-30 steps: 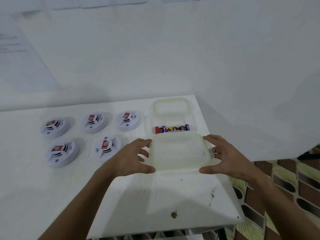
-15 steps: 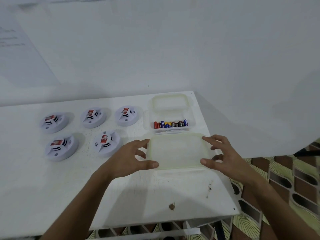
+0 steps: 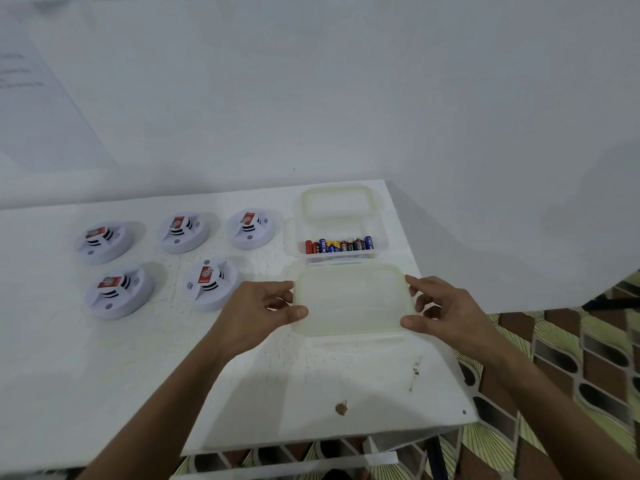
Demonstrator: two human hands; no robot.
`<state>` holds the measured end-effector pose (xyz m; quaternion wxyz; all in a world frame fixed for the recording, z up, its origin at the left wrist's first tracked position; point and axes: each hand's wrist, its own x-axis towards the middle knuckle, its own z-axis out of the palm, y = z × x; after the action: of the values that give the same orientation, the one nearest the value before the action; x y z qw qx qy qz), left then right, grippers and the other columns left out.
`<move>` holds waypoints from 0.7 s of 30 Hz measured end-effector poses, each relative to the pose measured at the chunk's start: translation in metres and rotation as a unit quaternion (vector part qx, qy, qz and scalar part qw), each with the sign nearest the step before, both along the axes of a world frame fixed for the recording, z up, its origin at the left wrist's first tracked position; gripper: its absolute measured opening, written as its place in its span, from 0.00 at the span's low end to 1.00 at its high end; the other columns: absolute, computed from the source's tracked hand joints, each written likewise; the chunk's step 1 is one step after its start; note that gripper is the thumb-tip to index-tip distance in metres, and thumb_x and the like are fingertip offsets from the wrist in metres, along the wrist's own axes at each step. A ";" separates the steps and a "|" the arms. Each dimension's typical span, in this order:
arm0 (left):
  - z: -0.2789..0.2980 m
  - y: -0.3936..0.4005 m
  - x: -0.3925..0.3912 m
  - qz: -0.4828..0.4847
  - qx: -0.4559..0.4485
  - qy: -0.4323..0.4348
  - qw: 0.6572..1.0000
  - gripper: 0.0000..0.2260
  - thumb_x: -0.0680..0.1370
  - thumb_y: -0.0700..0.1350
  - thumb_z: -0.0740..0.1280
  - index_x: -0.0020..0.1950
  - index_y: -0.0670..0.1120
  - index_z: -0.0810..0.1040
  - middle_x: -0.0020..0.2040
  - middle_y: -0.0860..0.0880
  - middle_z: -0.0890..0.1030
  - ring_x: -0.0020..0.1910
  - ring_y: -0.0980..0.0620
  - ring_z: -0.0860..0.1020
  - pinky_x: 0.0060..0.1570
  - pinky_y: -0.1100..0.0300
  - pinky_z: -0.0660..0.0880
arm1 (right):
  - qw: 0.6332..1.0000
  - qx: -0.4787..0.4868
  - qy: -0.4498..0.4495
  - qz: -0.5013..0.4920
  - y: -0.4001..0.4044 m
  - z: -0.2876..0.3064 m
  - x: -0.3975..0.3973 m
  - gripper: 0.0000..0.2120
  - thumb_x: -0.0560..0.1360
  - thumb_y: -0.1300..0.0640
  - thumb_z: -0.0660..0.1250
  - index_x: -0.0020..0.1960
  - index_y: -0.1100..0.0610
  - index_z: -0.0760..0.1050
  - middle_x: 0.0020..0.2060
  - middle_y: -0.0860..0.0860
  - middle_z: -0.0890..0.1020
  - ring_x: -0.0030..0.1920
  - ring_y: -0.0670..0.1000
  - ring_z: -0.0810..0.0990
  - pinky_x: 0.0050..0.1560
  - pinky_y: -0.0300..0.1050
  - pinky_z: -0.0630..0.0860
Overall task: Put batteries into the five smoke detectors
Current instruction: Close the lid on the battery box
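Change: the lid, held over the counter a second ago, now sits lower and nearer its front edge; the battery box is open for picking.
Left hand: fingers curled on the lid's left rim.
Right hand: fingers pinch the lid's right rim.
Container: open, near the counter's far right corner, holding a row of batteries.
Second lid: behind the container.
Smoke detectors: five, toward the left, untouched.

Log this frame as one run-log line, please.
step: lid off | left hand + right hand: holding lid by its sides | batteries: in open box | smoke detectors: untouched
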<state>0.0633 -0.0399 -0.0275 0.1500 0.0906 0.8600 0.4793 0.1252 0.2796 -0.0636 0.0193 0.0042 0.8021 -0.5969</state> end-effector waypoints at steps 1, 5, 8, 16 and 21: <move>0.001 0.000 0.001 -0.005 0.005 0.001 1.000 0.17 0.71 0.47 0.75 0.57 0.59 0.78 0.44 0.59 0.83 0.44 0.64 0.82 0.39 0.73 0.75 | 1.000 0.000 0.000 0.001 -0.001 0.001 0.000 0.32 0.62 0.43 0.81 0.64 0.42 0.75 0.50 0.45 0.79 0.45 0.48 0.78 0.48 0.44 0.79; 0.003 0.005 0.005 -0.023 0.045 -0.018 0.999 0.14 0.75 0.41 0.72 0.53 0.60 0.80 0.45 0.61 0.85 0.47 0.63 0.82 0.44 0.71 0.76 | 1.000 -0.014 0.003 0.010 -0.005 0.001 0.002 0.32 0.64 0.53 0.76 0.67 0.46 0.72 0.55 0.51 0.78 0.50 0.53 0.79 0.54 0.50 0.80; 0.005 0.009 0.008 -0.024 0.051 -0.015 0.998 0.14 0.76 0.40 0.71 0.54 0.59 0.80 0.46 0.62 0.85 0.48 0.64 0.82 0.45 0.72 0.75 | 0.999 -0.033 0.004 0.017 -0.008 -0.004 0.003 0.33 0.67 0.56 0.74 0.71 0.52 0.70 0.57 0.52 0.78 0.54 0.56 0.79 0.56 0.52 0.80; 0.006 0.009 0.012 -0.040 0.015 -0.026 0.999 0.34 0.66 0.55 0.77 0.67 0.64 0.62 0.57 0.65 0.77 0.53 0.65 0.79 0.46 0.67 0.78 | 0.998 0.046 -0.024 0.029 0.002 0.007 -0.006 0.45 0.60 0.43 0.82 0.72 0.43 0.65 0.62 0.41 0.74 0.55 0.47 0.77 0.48 0.44 0.80; 0.003 0.015 0.011 -0.101 -0.094 0.027 0.990 0.51 0.57 0.69 0.76 0.75 0.64 0.54 0.62 0.63 0.69 0.56 0.63 0.74 0.52 0.59 0.78 | 0.980 0.162 -0.039 0.110 -0.003 0.032 -0.024 0.57 0.57 0.46 0.84 0.78 0.43 0.56 0.73 0.35 0.59 0.69 0.37 0.65 0.63 0.36 0.70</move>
<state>0.0742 -0.0249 -0.0240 0.1826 0.1756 0.8914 0.3757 0.1013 0.2771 -0.0318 0.1156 -0.0575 0.8824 -0.4525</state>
